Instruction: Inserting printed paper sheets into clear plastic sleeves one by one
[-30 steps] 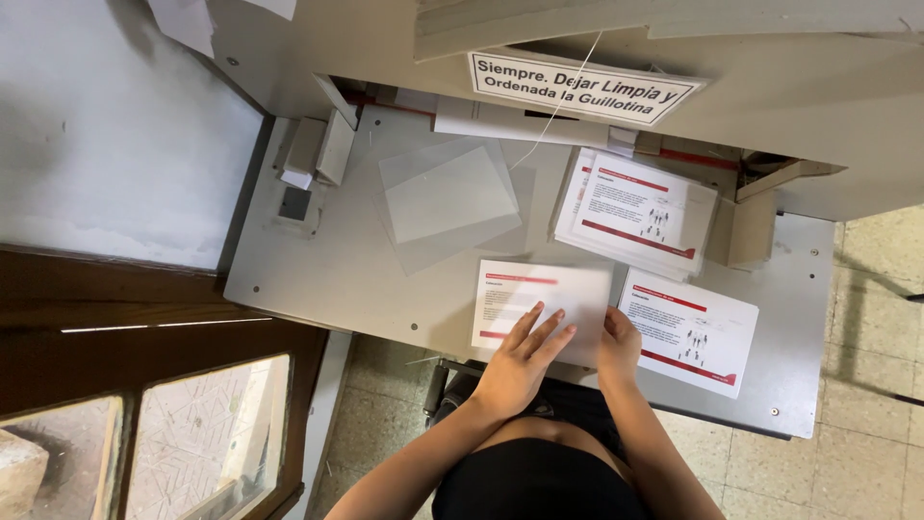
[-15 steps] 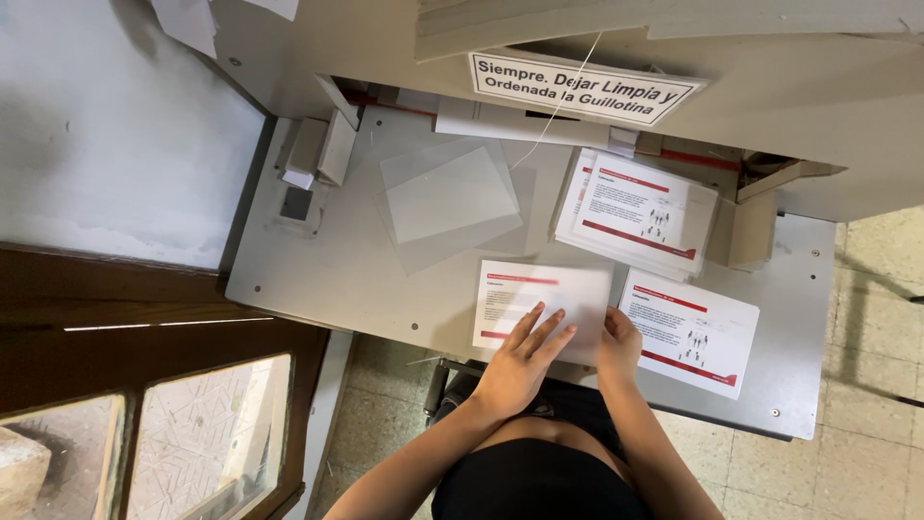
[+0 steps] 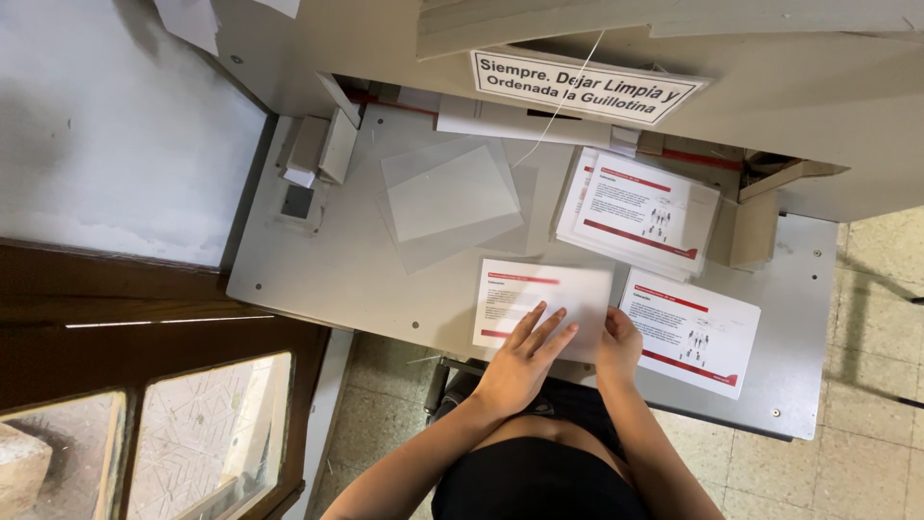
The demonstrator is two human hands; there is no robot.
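Almost nothing has shifted over the last second: both hands sit where they were, so the card under them is being held steady rather than moved. The left hand (image 3: 520,361) lies flat with fingers spread on the white card with red bands (image 3: 544,299), pressing it to the grey worktop (image 3: 327,279); the right hand (image 3: 619,349) is curled at that card's right edge, seemingly pinching it, though the fingertips are hidden. Just right of the right hand lies a second printed card (image 3: 693,332), smooth and glossy. Beyond the hands, farther up the worktop, rest a stack of similar cards (image 3: 640,212) and clear plastic sheets (image 3: 452,197), thin, rectangular and faintly reflective.
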